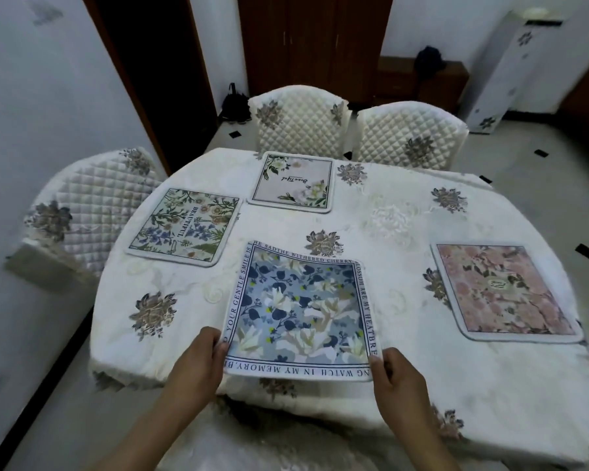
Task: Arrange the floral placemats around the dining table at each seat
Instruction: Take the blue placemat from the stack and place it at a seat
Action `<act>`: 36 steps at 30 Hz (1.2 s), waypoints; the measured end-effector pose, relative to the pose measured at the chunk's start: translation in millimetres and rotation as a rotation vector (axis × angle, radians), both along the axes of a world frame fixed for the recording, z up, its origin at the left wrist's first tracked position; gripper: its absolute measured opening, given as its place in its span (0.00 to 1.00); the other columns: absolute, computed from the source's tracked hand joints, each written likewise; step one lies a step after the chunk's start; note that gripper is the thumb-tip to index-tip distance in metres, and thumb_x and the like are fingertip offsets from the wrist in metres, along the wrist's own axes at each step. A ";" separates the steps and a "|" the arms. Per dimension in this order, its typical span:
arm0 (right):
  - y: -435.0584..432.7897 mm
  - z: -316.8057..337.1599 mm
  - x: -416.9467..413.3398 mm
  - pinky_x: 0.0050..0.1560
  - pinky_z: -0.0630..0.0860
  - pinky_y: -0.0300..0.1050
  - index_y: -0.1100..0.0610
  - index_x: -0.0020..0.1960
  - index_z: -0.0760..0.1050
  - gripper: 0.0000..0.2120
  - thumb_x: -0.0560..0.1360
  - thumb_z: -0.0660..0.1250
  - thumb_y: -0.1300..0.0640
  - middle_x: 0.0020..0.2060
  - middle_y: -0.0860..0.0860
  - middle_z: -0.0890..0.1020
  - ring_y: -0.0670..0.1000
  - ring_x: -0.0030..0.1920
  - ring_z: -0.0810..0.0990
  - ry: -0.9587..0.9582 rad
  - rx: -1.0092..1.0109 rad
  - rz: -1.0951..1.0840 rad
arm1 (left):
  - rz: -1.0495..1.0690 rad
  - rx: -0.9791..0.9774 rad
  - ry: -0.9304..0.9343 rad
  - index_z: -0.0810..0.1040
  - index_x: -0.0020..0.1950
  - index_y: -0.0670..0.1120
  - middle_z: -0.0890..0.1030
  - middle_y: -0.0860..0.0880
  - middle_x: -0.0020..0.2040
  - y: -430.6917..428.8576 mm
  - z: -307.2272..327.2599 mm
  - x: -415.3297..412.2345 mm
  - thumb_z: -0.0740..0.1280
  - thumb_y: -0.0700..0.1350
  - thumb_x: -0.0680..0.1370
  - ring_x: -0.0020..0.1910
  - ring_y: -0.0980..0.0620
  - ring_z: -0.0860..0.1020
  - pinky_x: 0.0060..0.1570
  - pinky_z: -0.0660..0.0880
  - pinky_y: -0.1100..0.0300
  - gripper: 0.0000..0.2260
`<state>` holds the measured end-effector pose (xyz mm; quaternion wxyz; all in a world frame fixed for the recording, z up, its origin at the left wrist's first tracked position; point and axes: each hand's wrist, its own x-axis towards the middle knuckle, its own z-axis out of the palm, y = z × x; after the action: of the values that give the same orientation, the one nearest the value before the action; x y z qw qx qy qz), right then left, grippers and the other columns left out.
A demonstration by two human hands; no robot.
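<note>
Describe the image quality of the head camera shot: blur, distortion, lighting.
Head view: wide-angle bending bows the table edge and walls; the left chair is smeared at the frame edge; the blue placemat lettering stays readable; lighting is dim, flat and cool, without glare.

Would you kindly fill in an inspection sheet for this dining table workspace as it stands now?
Surface: oval table under a white quilted floral cloth.
Job's things: blue placemat held at its near corners; green placemat, white placemat and pink placemat lie flat.
Clutter: nothing seen on the table.
Grippers: left hand and right hand each pinch a near corner of the blue placemat.
Cables: nothing seen.
Surroundings: three quilted chairs; dark bag on the floor; wooden doors behind.
</note>
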<state>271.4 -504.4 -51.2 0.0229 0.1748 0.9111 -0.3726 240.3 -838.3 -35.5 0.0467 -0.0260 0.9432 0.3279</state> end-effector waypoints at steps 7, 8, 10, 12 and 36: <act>-52.7 -49.2 -4.0 0.30 0.61 0.47 0.58 0.35 0.63 0.17 0.80 0.62 0.55 0.27 0.52 0.67 0.52 0.29 0.68 -0.065 0.015 -0.118 | -0.103 -0.011 -0.080 0.66 0.45 0.49 0.73 0.49 0.39 -36.3 -59.2 -32.4 0.59 0.49 0.81 0.37 0.45 0.73 0.36 0.70 0.52 0.07; -58.1 -55.7 -4.2 0.30 0.61 0.48 0.58 0.35 0.62 0.17 0.80 0.62 0.55 0.27 0.52 0.67 0.52 0.29 0.67 -0.077 0.024 -0.123 | -0.112 -0.007 -0.094 0.66 0.45 0.49 0.73 0.49 0.39 -39.4 -66.9 -36.3 0.59 0.49 0.81 0.37 0.45 0.73 0.37 0.71 0.52 0.07; -66.4 -68.4 -3.5 0.30 0.58 0.49 0.56 0.35 0.61 0.17 0.80 0.63 0.56 0.27 0.51 0.67 0.53 0.29 0.67 -0.088 0.056 -0.120 | -0.123 -0.007 -0.113 0.66 0.45 0.49 0.73 0.49 0.40 -45.3 -80.6 -42.7 0.59 0.49 0.81 0.38 0.45 0.73 0.38 0.71 0.52 0.07; -69.7 -80.7 0.1 0.29 0.58 0.48 0.56 0.34 0.61 0.18 0.79 0.63 0.56 0.27 0.51 0.67 0.53 0.29 0.67 -0.103 0.067 -0.129 | -0.135 -0.009 -0.137 0.65 0.45 0.50 0.73 0.50 0.41 -48.2 -92.3 -46.8 0.60 0.49 0.80 0.39 0.45 0.73 0.38 0.70 0.53 0.07; -65.4 -111.2 2.3 0.36 0.67 0.46 0.53 0.43 0.64 0.12 0.78 0.62 0.47 0.40 0.51 0.73 0.57 0.41 0.77 -0.393 0.237 -0.139 | -0.222 -0.222 -0.258 0.69 0.48 0.45 0.77 0.43 0.45 -30.7 -124.0 -46.2 0.58 0.44 0.79 0.46 0.41 0.77 0.42 0.72 0.50 0.04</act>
<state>273.7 -569.8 -162.5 0.1533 0.3079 0.9123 -0.2224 194.1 -868.9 -159.5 0.2000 0.0314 0.9568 0.2085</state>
